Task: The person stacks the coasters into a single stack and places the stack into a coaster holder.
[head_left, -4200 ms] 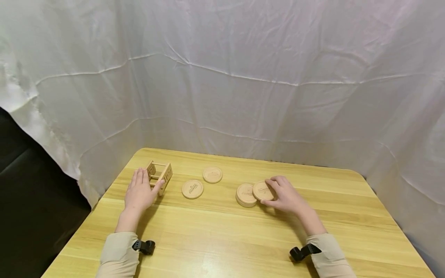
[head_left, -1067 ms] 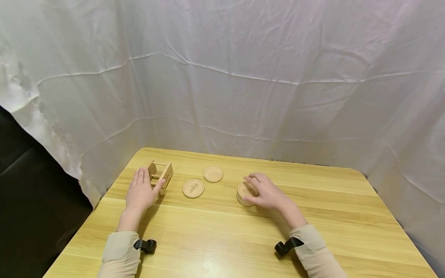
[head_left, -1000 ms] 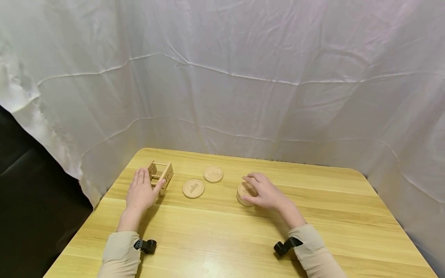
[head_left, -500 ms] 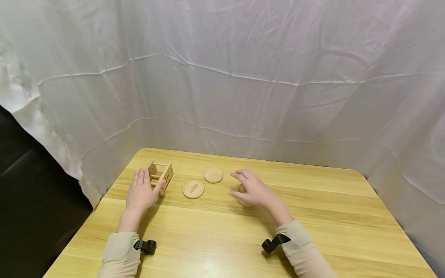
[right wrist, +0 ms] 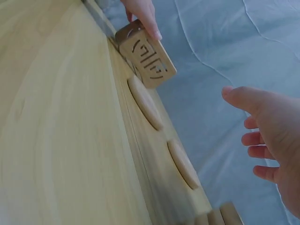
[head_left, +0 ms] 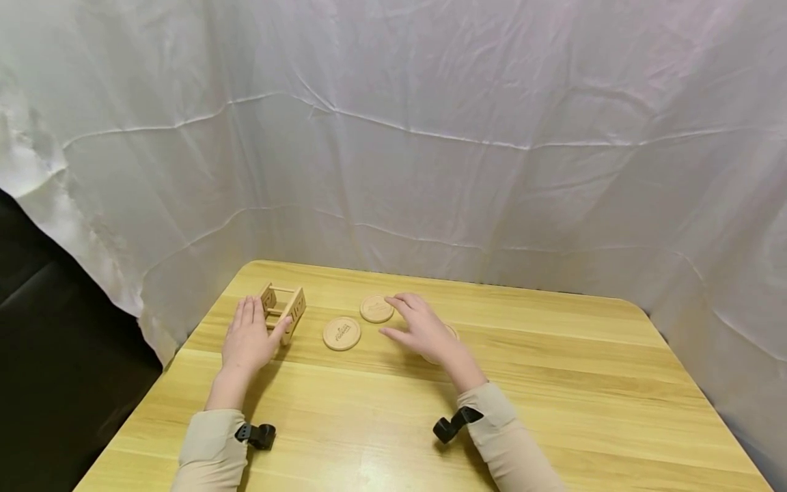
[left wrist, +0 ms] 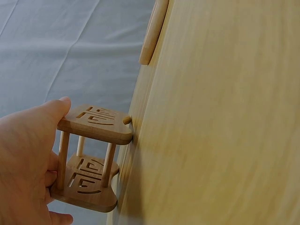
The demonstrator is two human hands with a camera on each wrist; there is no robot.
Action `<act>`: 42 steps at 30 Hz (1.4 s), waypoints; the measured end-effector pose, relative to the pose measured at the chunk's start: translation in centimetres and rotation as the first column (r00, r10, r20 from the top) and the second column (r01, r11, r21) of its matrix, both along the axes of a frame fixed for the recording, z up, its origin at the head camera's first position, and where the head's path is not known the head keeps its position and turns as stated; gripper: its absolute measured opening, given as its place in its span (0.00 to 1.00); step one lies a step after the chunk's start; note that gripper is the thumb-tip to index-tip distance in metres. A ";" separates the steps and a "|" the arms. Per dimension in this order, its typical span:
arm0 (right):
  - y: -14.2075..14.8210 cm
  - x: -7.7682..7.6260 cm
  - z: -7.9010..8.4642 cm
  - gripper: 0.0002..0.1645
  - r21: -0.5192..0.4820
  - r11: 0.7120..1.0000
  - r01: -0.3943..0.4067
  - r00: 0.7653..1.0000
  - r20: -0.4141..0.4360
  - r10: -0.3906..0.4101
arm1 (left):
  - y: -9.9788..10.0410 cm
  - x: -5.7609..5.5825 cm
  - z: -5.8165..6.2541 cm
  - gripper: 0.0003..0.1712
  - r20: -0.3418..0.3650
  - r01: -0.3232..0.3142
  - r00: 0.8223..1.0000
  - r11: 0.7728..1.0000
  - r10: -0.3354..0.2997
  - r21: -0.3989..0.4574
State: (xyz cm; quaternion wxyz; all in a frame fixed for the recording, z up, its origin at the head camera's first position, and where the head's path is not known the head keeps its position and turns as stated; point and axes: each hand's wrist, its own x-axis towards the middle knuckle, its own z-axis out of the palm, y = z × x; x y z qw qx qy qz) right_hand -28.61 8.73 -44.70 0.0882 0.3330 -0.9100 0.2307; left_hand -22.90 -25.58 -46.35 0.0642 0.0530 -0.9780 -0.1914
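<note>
In the head view my left hand (head_left: 248,339) grips a wooden coaster rack (head_left: 294,316) with cut-out side panels. The left wrist view has the thumb on one panel of the rack (left wrist: 96,121) and fingers round the other side. My right hand (head_left: 423,333) hovers with fingers apart, holding nothing, in front of a stack of round wooden coasters (head_left: 453,332) that it mostly hides. Left of it two single coasters lie flat: a nearer one (head_left: 341,334) and a farther one (head_left: 373,310), whose right edge is close to the fingertips.
A wood-grain table (head_left: 369,417) carries everything. Behind it hangs a pale curtain (head_left: 393,171). Something dark (head_left: 61,369) stands beyond the left edge. Each forearm wears a black wrist camera, such as the right one (head_left: 456,424).
Earlier my right hand held a coaster at the stack's edge. It laid that coaster on the stack, let go and moved left towards the single coasters. My left hand stays on the rack.
</note>
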 end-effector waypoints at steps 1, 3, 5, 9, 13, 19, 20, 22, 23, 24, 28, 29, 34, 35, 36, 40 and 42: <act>-0.3 0.0 0.0 0.41 -0.003 1.000 0.007 1.000 0.004 -0.007 | 0.0 0.0 0.0 0.56 0.000 0.000 1.000 1.000 0.000 -0.001; -1.0 -0.2 -0.1 0.40 -0.003 1.000 0.022 1.000 -0.003 -0.022 | 0.0 0.0 0.0 0.56 -0.001 0.000 1.000 1.000 0.000 -0.005; -1.6 -0.4 -0.2 0.39 -0.013 0.999 0.034 0.999 -0.006 -0.034 | -0.1 0.0 0.0 0.56 -0.002 0.002 1.000 1.000 -0.002 -0.009; -2.8 -0.7 -0.4 0.39 -0.054 0.996 0.066 0.998 0.017 -0.065 | -0.2 0.1 0.1 0.56 -0.002 0.007 1.000 1.000 -0.007 -0.009; -3.9 -1.0 -0.5 0.39 -0.108 0.990 0.094 0.995 0.045 -0.090 | -0.2 0.2 0.1 0.56 -0.004 0.007 1.000 1.000 -0.007 -0.008; -5.1 -1.9 -1.0 0.41 -0.085 0.982 0.171 0.984 0.064 -0.166 | -0.3 0.3 0.2 0.56 0.001 0.007 1.000 1.000 -0.007 -0.002; -5.2 -2.1 -1.2 0.41 -0.075 0.980 0.185 0.981 0.063 -0.181 | -0.3 0.3 0.2 0.56 0.003 0.008 1.000 1.000 -0.008 -0.001; -5.4 -2.5 -1.5 0.42 -0.055 0.976 0.212 0.976 0.064 -0.208 | -0.3 0.4 0.3 0.56 0.005 0.009 1.000 1.000 -0.009 0.001; -5.5 -2.7 -1.6 0.42 -0.051 0.974 0.222 0.974 0.068 -0.218 | -0.3 0.4 0.4 0.56 0.005 0.009 1.000 1.000 -0.009 0.001; -5.6 -2.8 -1.7 0.43 -0.042 0.972 0.233 0.970 0.074 -0.230 | -0.3 0.4 0.4 0.56 0.005 0.009 1.000 1.000 -0.009 -0.001; -5.9 -3.4 -2.1 0.47 -0.009 0.961 0.276 0.955 0.113 -0.273 | -0.3 0.3 0.4 0.56 -0.001 0.009 1.000 1.000 -0.009 -0.008; -6.0 -3.6 -2.3 0.48 0.001 0.958 0.285 0.951 0.122 -0.283 | -0.2 0.3 0.4 0.56 -0.004 0.009 1.000 1.000 -0.009 -0.010; -6.3 -4.2 -2.8 0.51 0.036 0.940 0.340 0.921 0.187 -0.341 | -0.1 0.2 0.3 0.55 -0.009 0.010 1.000 1.000 -0.011 -0.013; -6.3 -4.3 -2.9 0.51 0.047 0.934 0.353 0.913 0.198 -0.356 | -0.1 0.2 0.3 0.55 -0.008 0.010 1.000 1.000 -0.010 -0.013; -6.3 -4.4 -3.1 0.52 0.058 0.929 0.366 0.906 0.208 -0.370 | -0.1 0.1 0.3 0.55 -0.006 0.010 1.000 1.000 -0.010 -0.011; -6.3 -4.6 -3.6 0.53 0.118 0.911 0.396 0.883 0.223 -0.413 | -0.1 0.1 0.2 0.56 0.004 0.010 1.000 1.000 -0.010 -0.005; -6.4 -4.7 -3.8 0.53 0.133 0.906 0.401 0.879 0.223 -0.421 | -0.1 0.1 0.2 0.56 0.007 0.010 1.000 1.000 -0.010 -0.003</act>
